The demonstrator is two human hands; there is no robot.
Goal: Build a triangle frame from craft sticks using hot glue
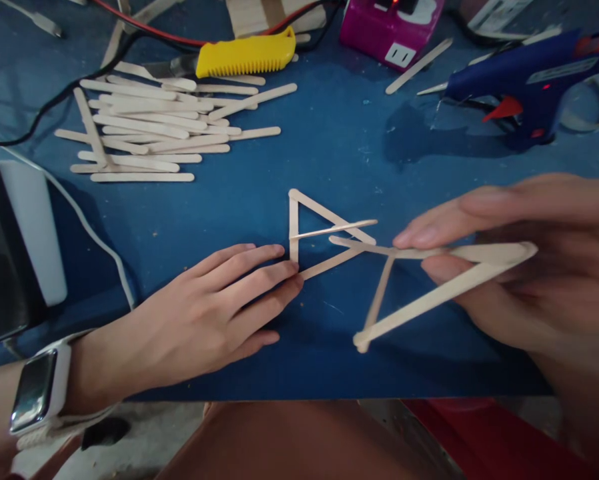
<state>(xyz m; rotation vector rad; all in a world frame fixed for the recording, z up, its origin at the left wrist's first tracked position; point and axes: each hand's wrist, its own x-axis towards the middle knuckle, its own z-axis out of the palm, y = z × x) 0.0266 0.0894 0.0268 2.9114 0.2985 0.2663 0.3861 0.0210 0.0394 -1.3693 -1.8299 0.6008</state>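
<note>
A triangle of glued wooden craft sticks [299,220] lies flat on the blue table top [329,133]. My left hand [214,317] rests palm down beside it, fingertips touching the triangle's lower left corner. My right hand [529,267] pinches a second stick triangle [429,293] between thumb and fingers, held slightly above the table with one tip overlapping the flat triangle. A loose thin stick [334,229] lies across the flat triangle. A smartwatch sits on my left wrist [37,390].
A pile of loose craft sticks [149,127] lies at the back left. A yellow-handled cutter [244,55], a magenta device [389,27] and red and black wires sit along the back. A blue glue gun [529,77] stands at the back right.
</note>
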